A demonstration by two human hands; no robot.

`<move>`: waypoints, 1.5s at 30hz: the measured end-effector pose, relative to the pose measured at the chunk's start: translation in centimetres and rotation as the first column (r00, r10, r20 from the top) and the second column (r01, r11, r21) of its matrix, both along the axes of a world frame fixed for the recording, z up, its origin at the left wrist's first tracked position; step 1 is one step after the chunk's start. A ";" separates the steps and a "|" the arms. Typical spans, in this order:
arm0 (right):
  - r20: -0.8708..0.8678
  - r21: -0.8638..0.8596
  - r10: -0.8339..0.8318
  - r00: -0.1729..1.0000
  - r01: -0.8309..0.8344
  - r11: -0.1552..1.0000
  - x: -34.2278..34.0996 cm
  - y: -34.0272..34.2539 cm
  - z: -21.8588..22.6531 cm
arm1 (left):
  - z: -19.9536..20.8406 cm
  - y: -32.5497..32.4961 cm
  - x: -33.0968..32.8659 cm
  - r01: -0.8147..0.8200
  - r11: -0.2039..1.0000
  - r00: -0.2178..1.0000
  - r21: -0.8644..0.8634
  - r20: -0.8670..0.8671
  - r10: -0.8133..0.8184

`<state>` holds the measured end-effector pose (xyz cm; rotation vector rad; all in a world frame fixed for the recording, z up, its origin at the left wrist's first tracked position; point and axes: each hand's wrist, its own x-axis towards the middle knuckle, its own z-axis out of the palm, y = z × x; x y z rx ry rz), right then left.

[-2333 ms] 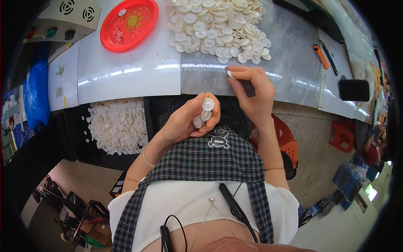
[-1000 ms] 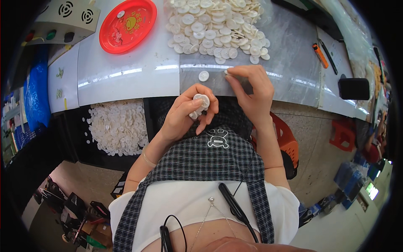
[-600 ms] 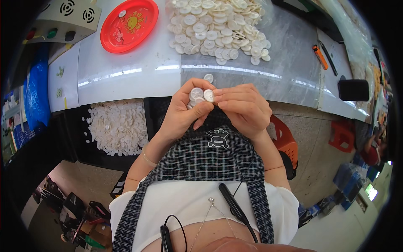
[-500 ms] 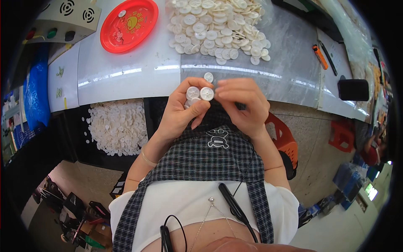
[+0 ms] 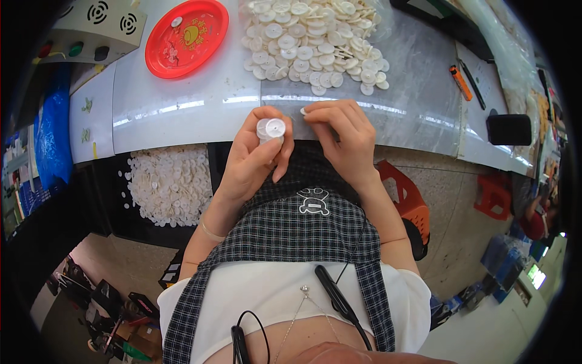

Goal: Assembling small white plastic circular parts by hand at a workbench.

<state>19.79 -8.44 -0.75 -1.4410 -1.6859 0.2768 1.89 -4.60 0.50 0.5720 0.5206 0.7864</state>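
My left hand is closed around several round white plastic gears, fanned over each other, with the thumb and fingers gripping their edges. To its right, my right hand has its fingertips at a single small white gear near the front edge of the table. Only part of that gear shows past the fingers, which look pinched on it. Beyond both hands a large heap of similar white gears spreads on the table from a clear plastic bag.
A red plate with a white gear and small bits lies at the back left. A black bin below the table's left part holds many small white pieces. An orange cutter, a black pen and a black phone-like block are at the right.
My right hand has moved from beside the left hand's gears onto the lone gear on the table. The left hand has shifted slightly left, its gears now tilted differently.
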 end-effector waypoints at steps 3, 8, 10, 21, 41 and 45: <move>-0.123 0.113 0.038 0.992 -0.024 0.993 -0.2 -0.2 0.3 | -0.2 0.0 0.5 -0.054 0.996 0.993 -0.077 0.103 0.061; -0.108 0.266 0.174 0.979 -0.140 0.954 -0.4 -0.4 1.4 | -1.0 0.3 0.0 0.120 0.990 0.992 0.068 -0.042 -0.117; -0.091 0.274 0.196 0.976 -0.165 0.947 -0.4 -0.5 1.5 | -1.1 0.3 0.1 0.155 0.984 0.986 0.088 -0.079 -0.148; 0.168 0.008 -0.153 0.974 0.154 0.988 1.5 1.0 0.2 | -1.7 0.3 -0.2 0.130 0.988 0.988 0.084 0.070 -0.136; 0.000 0.332 0.120 0.993 -0.113 0.936 -0.2 -0.6 1.3 | -1.1 0.5 0.0 0.211 0.974 0.977 0.088 -0.043 -0.208; 0.049 0.069 -0.092 0.995 0.088 0.994 0.6 0.2 1.3 | -0.8 0.4 -0.2 0.131 0.980 0.987 0.147 -0.114 -0.115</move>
